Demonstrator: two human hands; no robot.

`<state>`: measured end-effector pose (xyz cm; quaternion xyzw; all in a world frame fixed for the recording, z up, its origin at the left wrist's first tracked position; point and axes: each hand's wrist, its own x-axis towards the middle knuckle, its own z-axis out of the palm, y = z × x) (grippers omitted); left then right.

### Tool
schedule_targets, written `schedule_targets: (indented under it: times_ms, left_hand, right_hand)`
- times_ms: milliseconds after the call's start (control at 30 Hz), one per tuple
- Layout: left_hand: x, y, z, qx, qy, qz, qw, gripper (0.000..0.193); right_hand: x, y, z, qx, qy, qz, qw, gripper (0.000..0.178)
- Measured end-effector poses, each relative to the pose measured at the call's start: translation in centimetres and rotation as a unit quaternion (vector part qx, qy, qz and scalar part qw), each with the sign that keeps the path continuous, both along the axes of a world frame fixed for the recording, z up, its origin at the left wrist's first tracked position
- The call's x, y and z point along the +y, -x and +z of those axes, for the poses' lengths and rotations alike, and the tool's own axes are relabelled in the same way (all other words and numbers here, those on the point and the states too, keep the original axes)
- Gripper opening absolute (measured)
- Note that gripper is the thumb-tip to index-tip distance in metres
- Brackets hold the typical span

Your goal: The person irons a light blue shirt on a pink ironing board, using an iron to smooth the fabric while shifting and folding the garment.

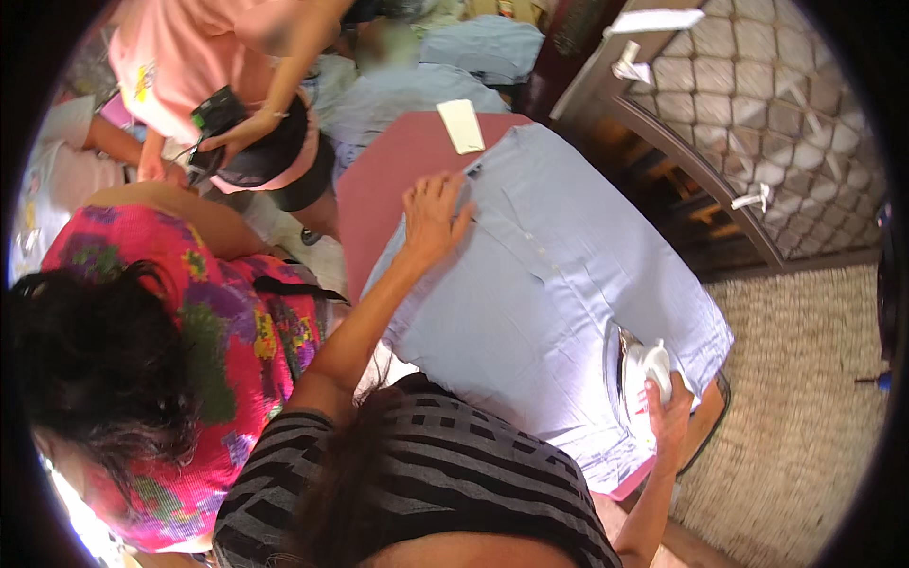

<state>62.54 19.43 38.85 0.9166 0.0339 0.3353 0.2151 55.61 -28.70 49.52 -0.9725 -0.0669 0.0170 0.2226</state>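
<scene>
A light blue shirt (530,275) lies spread over a padded board with a dusky red cover (383,180). My left hand (434,216) rests on the shirt near its far left edge, fingers stretched and apart, holding nothing. Toward the near right end, my right hand (670,409) is closed around the handle of a white clothes iron (648,371). The iron stands on the shirt, and its soleplate is mostly hidden. Small creases run through the cloth between my two hands.
A pale card (460,127) lies at the board's far end. Folded blue garments (478,47) are piled beyond. A person in a flowered pink top (204,350) is close on my left; another in peach (204,85) holds a black object (220,114). A lattice-panelled wooden door (757,123) and woven mat (786,398) are right.
</scene>
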Motion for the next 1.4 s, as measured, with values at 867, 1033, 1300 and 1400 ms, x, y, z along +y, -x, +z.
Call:
schedule_targets:
  times_ms: [867,1033,1300,1400]
  left_hand:
    - [-4.1,-10.2,0.4,0.066,0.226,-0.045,0.971,0.026]
    - [-3.6,-11.3,-0.9,0.043,0.208,-0.039,0.976,0.027]
    - [-3.7,-12.1,-0.7,0.040,0.194,-0.030,0.980,0.022]
    - [-3.3,-12.2,-0.7,0.034,0.176,-0.025,0.984,0.027]
  right_hand:
    - [4.4,-1.8,0.8,0.037,-0.098,0.040,0.994,0.036]
    - [9.7,-6.9,2.1,0.018,-0.064,0.084,0.994,0.037]
    - [15.4,-14.4,2.2,0.001,0.002,0.164,0.987,0.045]
    - [16.7,-16.9,2.4,-0.013,0.000,0.207,0.978,0.047]
